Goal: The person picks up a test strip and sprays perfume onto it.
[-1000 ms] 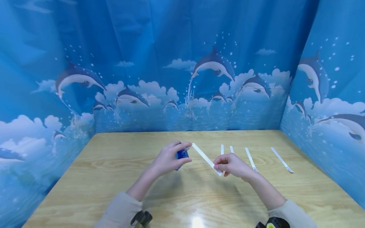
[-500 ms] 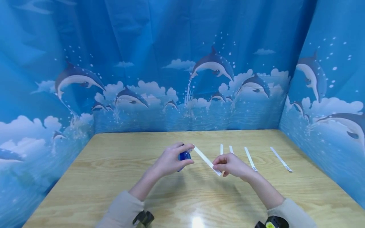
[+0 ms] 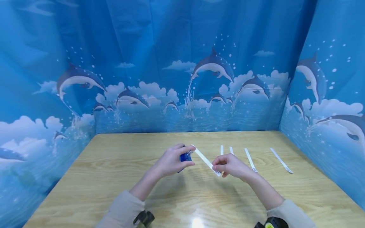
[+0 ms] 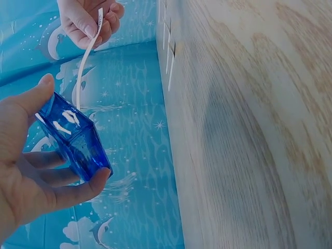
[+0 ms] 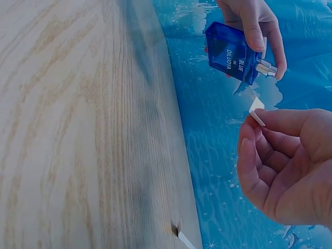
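Note:
My left hand [image 3: 170, 161] grips a blue glass perfume bottle [image 5: 228, 54] with a silver spray nozzle [image 5: 266, 67], held tilted above the table. Its index finger lies on the nozzle top, as the right wrist view shows. A white paper test strip [image 3: 203, 157] is pinched near its printed end by the thumb and fingers of my right hand [image 3: 232, 165]. The strip slants up toward the bottle, its far end close to the nozzle. In the left wrist view the strip [image 4: 81, 78] passes behind the bottle, so whether they touch cannot be told.
Several more white strips lie spaced out on the wooden table [image 3: 119, 177]: one strip [image 3: 250, 160] is just beyond my right hand and another strip [image 3: 281, 160] is farther right. A blue dolphin-print curtain [image 3: 159, 79] stands behind the table and along its sides.
My left hand has shifted slightly right with the perfume bottle, bringing the nozzle nearer the strip's far end. My right hand and its strip have barely moved.

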A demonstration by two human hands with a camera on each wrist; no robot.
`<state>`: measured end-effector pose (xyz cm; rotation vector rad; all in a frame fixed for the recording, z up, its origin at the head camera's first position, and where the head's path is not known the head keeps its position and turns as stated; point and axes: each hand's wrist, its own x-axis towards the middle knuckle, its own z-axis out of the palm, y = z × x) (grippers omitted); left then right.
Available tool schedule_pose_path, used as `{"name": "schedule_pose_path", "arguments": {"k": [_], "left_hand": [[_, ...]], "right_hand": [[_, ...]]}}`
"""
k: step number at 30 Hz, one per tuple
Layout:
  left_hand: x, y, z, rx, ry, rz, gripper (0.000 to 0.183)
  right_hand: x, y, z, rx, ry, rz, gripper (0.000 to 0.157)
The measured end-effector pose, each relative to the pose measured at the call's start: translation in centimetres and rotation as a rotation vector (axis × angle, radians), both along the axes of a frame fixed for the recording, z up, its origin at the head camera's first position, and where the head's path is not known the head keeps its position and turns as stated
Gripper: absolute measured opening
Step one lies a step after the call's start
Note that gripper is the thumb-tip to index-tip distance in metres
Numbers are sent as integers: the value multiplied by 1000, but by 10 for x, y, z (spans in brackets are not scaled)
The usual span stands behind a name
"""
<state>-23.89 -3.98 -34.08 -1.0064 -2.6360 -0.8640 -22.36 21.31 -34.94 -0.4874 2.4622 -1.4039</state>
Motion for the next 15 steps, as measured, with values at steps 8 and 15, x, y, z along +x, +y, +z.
{"name": "schedule_pose_path", "arguments": {"k": [8, 15], "left_hand": [[-1, 0, -1, -2, 10, -11, 47], [-1, -1, 1, 2, 31, -12, 45]], "right_hand": [[0, 2, -2, -6, 4, 6, 17], [-1, 5, -3, -4, 12, 1, 14]]}}
